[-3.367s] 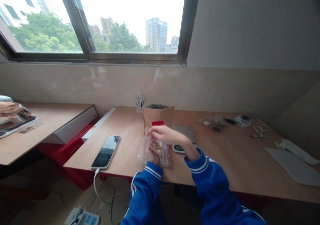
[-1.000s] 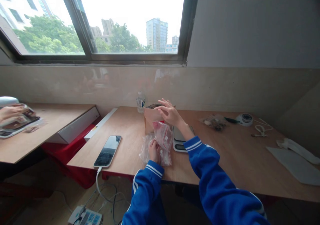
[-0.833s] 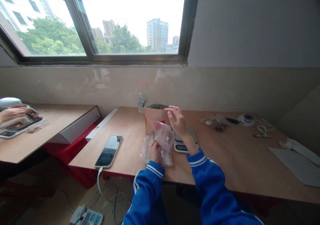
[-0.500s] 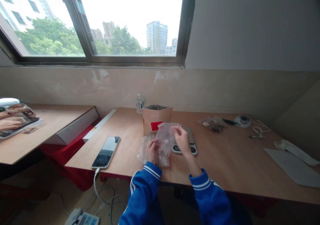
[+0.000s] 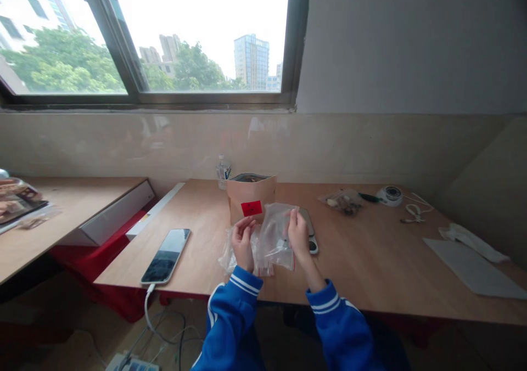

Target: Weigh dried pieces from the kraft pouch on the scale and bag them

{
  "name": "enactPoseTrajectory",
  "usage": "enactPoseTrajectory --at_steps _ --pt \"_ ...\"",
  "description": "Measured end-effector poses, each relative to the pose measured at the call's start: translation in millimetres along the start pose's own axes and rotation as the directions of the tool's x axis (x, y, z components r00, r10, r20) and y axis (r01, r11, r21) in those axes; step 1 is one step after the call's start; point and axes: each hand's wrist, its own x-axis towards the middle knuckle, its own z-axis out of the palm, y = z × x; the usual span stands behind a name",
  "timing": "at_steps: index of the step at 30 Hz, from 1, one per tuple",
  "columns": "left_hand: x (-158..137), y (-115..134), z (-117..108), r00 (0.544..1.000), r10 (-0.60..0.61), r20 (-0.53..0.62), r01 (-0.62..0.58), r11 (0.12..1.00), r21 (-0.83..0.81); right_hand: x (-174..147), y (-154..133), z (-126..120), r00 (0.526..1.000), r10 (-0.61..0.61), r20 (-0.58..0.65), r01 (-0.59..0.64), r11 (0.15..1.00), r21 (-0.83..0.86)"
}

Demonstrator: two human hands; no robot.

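A clear plastic zip bag (image 5: pixel 274 234) hangs from my right hand (image 5: pixel 298 234), whose fingers pinch its upper right edge. Just left of that bag is my left hand (image 5: pixel 242 243), its fingers loosely bent and slightly apart, with nothing visible in them. More clear bags (image 5: pixel 226 257) lie in a loose pile on the table under both hands. Behind them stands a brown paper pouch (image 5: pixel 234 195) with an open top and a red label (image 5: pixel 251 208). A small white scale (image 5: pixel 313 245) is partly hidden behind my right hand.
A phone (image 5: pixel 167 256) with a charging cable lies at the left. A plastic bottle (image 5: pixel 223 173) stands behind the pouch. To the right are a bag of small items (image 5: pixel 343 201), a white dome camera (image 5: pixel 390 195) and a white sheet (image 5: pixel 469 266). Another table (image 5: pixel 102 195) is at far left.
My right hand has brought the zip bag upright, spread out and clear of the pile. My left hand has risen and come off the bags. The view has shifted slightly right.
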Motion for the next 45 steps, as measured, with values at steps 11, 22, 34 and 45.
enactPoseTrajectory --at_steps 11,22,34,45 --pt "-2.5 28.3 2.6 0.935 -0.260 0.241 0.142 0.898 0.417 1.5 15.3 19.3 0.988 -0.123 0.096 0.121 0.992 0.030" --pt "20.8 34.7 -57.4 0.997 0.029 0.070 -0.075 0.524 0.849 117.9 115.5 -114.6 0.857 -0.424 -0.292 0.104 0.698 -0.708" --pt "-26.9 -4.3 -39.2 0.799 -0.432 0.418 -0.504 -0.102 0.858 138.0 153.6 -160.2 0.808 -0.386 -0.446 -0.047 0.712 -0.701" --pt "-26.5 10.9 -8.8 0.858 -0.175 0.484 -0.375 0.429 0.821 49.1 56.9 -161.4 0.498 -0.405 -0.767 0.238 0.914 -0.328"
